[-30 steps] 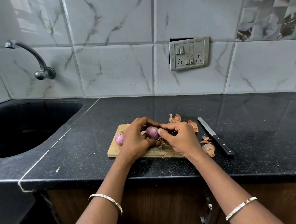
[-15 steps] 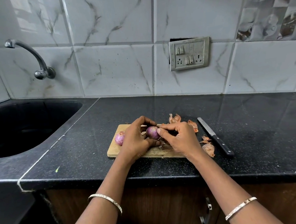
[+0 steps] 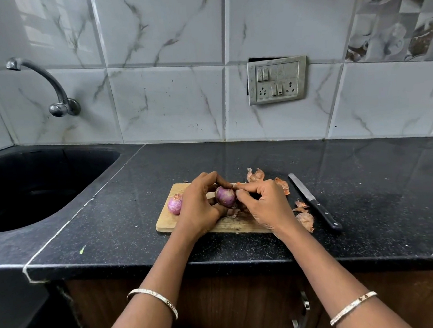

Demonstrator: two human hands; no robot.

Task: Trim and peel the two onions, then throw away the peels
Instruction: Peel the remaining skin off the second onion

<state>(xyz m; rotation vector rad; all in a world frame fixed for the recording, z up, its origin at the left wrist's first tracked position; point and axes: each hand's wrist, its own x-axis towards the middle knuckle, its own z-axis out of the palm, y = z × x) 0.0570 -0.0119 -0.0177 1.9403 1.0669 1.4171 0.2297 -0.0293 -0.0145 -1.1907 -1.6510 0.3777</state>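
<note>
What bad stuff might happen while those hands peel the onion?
The knife lies on the counter beside loose peels; the right hand might brush its blade when gathering them. The second onion sits loose near the left end of the cutting board, beside the left hand, so a nudge may roll it off toward the sink. The held onion looks smooth and might slip out.

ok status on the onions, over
Left hand grips onion above cutting board, right hand pinches its skin. Second onion rests on board. Knife, loose peels lie off right, nothing blocking.
</note>
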